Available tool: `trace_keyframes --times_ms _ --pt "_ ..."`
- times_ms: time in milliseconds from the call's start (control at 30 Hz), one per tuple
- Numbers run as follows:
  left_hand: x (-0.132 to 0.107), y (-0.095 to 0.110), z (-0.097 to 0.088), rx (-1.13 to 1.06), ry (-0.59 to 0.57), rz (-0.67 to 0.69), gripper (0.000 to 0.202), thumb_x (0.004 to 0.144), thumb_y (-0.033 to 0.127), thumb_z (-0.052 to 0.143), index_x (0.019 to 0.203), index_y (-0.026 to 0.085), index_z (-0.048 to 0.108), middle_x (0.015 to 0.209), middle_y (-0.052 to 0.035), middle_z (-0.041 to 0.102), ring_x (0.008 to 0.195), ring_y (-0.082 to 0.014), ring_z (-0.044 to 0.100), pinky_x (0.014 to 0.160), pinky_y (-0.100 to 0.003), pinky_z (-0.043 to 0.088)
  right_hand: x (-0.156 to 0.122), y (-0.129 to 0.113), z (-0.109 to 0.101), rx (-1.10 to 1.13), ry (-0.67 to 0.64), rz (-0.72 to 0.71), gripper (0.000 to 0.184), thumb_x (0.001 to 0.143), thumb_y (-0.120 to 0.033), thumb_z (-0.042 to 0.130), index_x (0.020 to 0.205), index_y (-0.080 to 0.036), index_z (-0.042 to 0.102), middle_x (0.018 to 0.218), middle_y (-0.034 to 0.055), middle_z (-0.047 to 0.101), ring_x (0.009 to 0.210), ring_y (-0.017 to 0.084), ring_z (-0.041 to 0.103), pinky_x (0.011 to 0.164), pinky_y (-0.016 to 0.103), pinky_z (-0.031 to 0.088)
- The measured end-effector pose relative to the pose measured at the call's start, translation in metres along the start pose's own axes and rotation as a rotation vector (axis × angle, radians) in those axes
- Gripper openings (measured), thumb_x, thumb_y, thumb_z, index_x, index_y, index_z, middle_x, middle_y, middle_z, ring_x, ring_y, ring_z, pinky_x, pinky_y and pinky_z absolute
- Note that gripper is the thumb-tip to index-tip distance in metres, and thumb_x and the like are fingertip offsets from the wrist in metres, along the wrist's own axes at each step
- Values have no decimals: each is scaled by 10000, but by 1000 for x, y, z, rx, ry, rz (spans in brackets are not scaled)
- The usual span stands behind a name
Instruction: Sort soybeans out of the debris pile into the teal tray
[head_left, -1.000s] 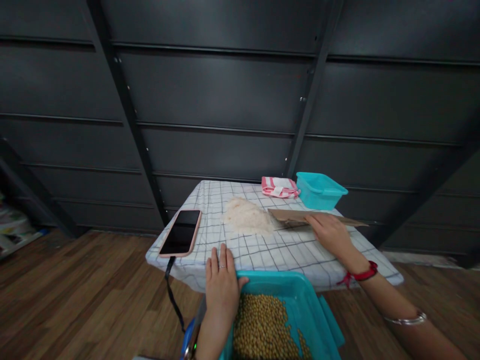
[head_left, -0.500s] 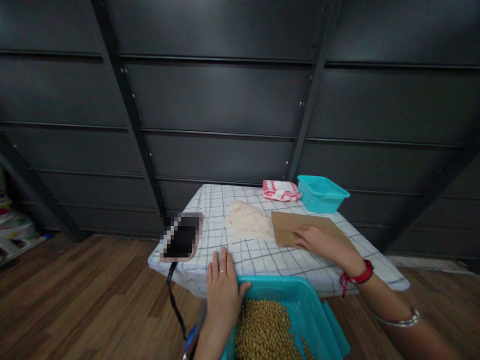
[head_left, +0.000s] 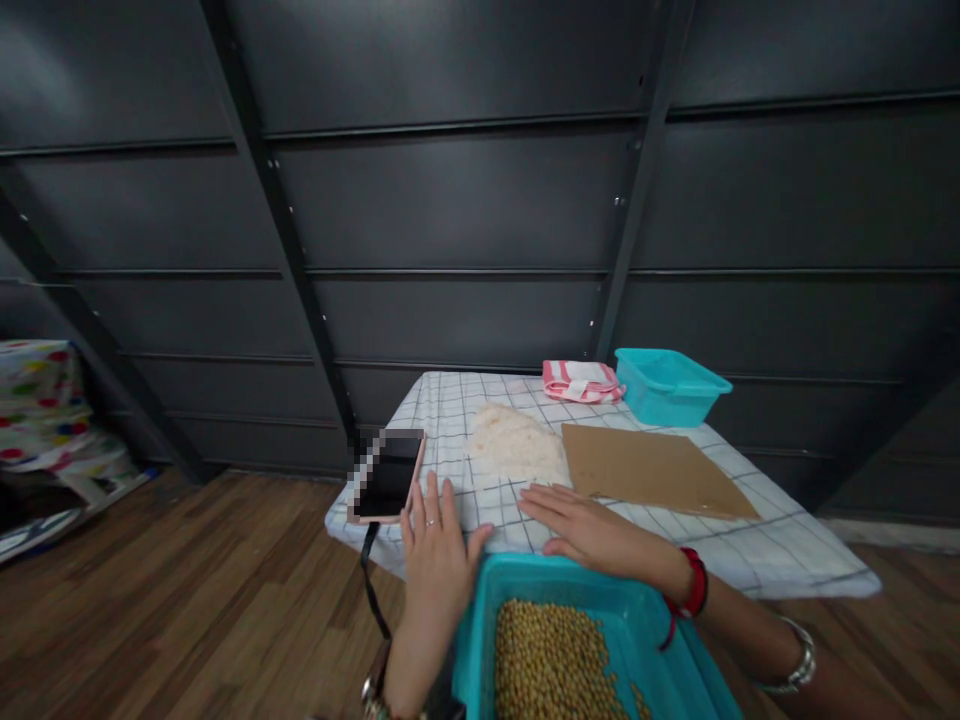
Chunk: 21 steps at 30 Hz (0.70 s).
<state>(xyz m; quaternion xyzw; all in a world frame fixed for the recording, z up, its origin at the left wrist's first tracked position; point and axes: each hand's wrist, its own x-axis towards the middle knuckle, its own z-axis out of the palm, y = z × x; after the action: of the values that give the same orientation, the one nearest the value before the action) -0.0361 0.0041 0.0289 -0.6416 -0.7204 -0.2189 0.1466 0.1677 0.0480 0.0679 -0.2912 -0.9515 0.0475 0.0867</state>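
Observation:
My left hand lies flat on the table's near edge, fingers spread, close to the left corner of a turquoise tub. Over the tub's far rim, my right hand reaches across the checked cloth with its fingers stretched out and nothing in them. Round, yellow-brown beans fill the left part of the tub. Just beyond my right hand is a flat mound of off-white, flour-like stuff. A brown cardboard sheet lies to the right of it.
A tablet-like device with a strap lies at the table's left side. A folded pink-and-white towel and a second turquoise tub stand at the back right. Behind the checked tablecloth rises a dark panelled wall.
My right hand has left the cardboard sheet and moved left, to in front of the off-white mound. My left hand's fingers have spread a little. The view has shifted.

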Motion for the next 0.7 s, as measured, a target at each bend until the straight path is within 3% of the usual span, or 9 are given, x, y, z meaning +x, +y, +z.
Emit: trace_keyframes --times_ms 167,300,500,633,700 --pt "32 -13 -4 169 -58 -120 725 763 577 272 1279 70 320 1359 -208 312 1205 -381 325 949 -573 276 -1 4 -4 78 -102 31 473 846 -303 442 1285 -152 357 1356 103 329 1258 194 265 1047 403 223" --pt "38 -14 -3 219 -118 -127 727 756 592 266 1290 102 311 1328 -208 369 1124 -377 430 951 -555 274 -3 5 -1 87 -100 44 461 856 -301 415 1288 -155 353 1366 90 311 1267 189 243 1055 403 202" --pt "38 -4 -9 190 -103 -128 712 754 583 292 1289 115 313 1377 -200 277 1227 -417 257 948 -613 235 -4 6 3 74 -75 29 449 865 -322 392 1290 -182 351 1367 68 318 1264 171 250 1055 391 208" --pt "34 7 -21 69 -213 -28 691 772 573 249 1297 125 291 1398 -169 237 1273 -364 169 981 -605 196 -4 4 1 48 -81 25 446 871 -325 379 1288 -169 354 1365 76 321 1261 176 257 1052 398 210" --pt "28 12 -27 -27 -336 124 699 776 572 238 1309 120 254 1409 -152 206 1287 -315 146 1018 -550 184 -3 4 1 40 -87 29 447 872 -329 375 1285 -160 357 1362 82 324 1260 183 260 1050 408 214"
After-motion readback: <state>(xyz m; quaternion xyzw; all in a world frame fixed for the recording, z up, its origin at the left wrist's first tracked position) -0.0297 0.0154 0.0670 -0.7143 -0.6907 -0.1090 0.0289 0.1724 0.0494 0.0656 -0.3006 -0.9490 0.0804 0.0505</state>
